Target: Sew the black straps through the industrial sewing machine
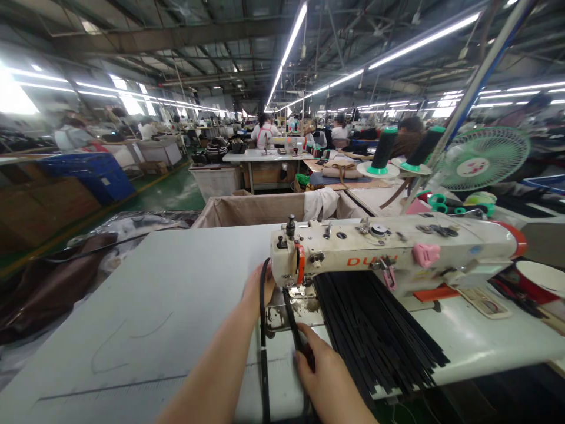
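Note:
A white sewing machine point(353, 253) stands on the pale table. A narrow black strip point(291, 318) runs from under its needle area toward me, and my right hand point(320, 359) pinches it between thumb and fingers. My left hand point(260, 285) is behind and left of the machine head, beside another length of black strip point(263, 353) that loops up and hangs down toward me; its fingertips are partly hidden by the head. Many black strips point(366, 330) lie in a fanned pile under the machine arm, right of my right hand.
A cloth-lined bin point(251, 209) is behind the table point(176, 294). Black thread cones point(384, 150) and a green fan point(479, 159) stand at the back right. Wrapped dark material point(57, 282) lies at the left. People sit at machines farther off.

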Tool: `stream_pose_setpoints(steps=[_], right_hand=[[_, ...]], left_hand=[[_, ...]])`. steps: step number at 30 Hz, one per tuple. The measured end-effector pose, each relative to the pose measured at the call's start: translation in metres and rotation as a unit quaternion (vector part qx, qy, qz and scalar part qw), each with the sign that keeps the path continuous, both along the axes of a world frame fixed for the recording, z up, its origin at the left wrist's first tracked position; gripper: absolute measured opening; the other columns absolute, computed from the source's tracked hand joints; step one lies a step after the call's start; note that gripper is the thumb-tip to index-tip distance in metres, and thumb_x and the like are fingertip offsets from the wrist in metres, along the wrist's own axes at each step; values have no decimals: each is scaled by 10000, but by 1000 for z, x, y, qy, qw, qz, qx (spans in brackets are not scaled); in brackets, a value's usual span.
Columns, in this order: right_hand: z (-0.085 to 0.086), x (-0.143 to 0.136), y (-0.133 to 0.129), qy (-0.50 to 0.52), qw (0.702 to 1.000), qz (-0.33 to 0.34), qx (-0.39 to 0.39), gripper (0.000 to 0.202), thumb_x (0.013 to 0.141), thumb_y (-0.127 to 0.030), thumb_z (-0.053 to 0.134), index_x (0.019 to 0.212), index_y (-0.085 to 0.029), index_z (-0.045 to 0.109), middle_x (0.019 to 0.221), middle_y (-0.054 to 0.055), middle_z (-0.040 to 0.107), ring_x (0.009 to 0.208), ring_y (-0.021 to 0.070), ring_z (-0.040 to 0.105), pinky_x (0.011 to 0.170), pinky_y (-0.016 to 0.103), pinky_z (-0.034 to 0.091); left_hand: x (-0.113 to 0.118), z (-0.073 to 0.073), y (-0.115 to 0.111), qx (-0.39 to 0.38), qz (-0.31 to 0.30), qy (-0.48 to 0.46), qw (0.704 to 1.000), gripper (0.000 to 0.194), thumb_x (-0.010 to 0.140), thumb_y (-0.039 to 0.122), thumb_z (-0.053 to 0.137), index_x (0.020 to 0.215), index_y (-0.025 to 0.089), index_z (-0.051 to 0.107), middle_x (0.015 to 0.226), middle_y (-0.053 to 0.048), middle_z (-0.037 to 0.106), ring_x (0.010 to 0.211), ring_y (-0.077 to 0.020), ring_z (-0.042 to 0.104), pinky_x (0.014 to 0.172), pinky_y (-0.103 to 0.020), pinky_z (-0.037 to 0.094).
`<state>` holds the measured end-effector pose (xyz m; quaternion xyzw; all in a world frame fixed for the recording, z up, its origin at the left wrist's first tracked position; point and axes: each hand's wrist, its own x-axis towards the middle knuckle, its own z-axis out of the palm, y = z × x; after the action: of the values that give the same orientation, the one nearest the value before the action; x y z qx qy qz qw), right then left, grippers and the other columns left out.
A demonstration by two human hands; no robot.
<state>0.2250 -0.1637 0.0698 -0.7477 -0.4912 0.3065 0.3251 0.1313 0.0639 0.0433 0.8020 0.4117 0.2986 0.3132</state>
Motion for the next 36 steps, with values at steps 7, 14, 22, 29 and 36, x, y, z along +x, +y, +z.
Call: stream_pose_setpoints(steps=[7, 14, 22, 29, 36], right_hand=[[2, 1, -4, -11, 1000, 14, 3, 489, 954, -185, 494, 1429, -155, 606, 1230, 136, 761, 1168, 259, 720, 1007, 332, 533], [33, 38, 6, -264, 963, -60, 0, 332, 1026, -223, 510, 1273, -125, 709, 1207, 157, 700, 1130, 292, 679, 1023, 385, 512], [33, 63, 30, -449, 881, -127, -75, 822, 879, -460, 784, 1460, 56, 513, 1302, 301, 624, 1176, 420, 602, 957, 500, 501], [33, 40, 35, -435, 893, -85, -73, 459, 915, -164, 635, 1323, 45, 623, 1154, 268, 658, 1100, 380, 631, 936, 452, 523], [34, 42, 36, -388, 915, -86, -65, 280, 943, -148, 569, 1163, -12, 677, 1084, 242, 658, 1086, 380, 650, 940, 442, 524]], left_hand=[[-29, -20, -56, 107, -58, 13, 992, 186, 936, 156, 627, 973, 226, 796, 1136, -66, 771, 1109, -265, 713, 1069, -489, 557], [-42, -30, -86, 168, -79, 70, 980, 282, 1013, 303, 582, 1236, 268, 752, 1337, -54, 720, 1358, -314, 606, 1196, -630, 456], [-40, -31, -83, 133, -65, 47, 988, 339, 1065, 345, 477, 1266, 244, 730, 1354, -76, 712, 1369, -276, 603, 1239, -598, 407], [-41, -26, -85, 133, -79, 41, 987, 362, 1074, 309, 449, 1308, 251, 719, 1384, -87, 693, 1374, -282, 599, 1235, -607, 413], [-38, -24, -86, 140, -79, 44, 986, 330, 1062, 300, 493, 1281, 241, 732, 1378, -93, 696, 1369, -274, 604, 1243, -579, 424]])
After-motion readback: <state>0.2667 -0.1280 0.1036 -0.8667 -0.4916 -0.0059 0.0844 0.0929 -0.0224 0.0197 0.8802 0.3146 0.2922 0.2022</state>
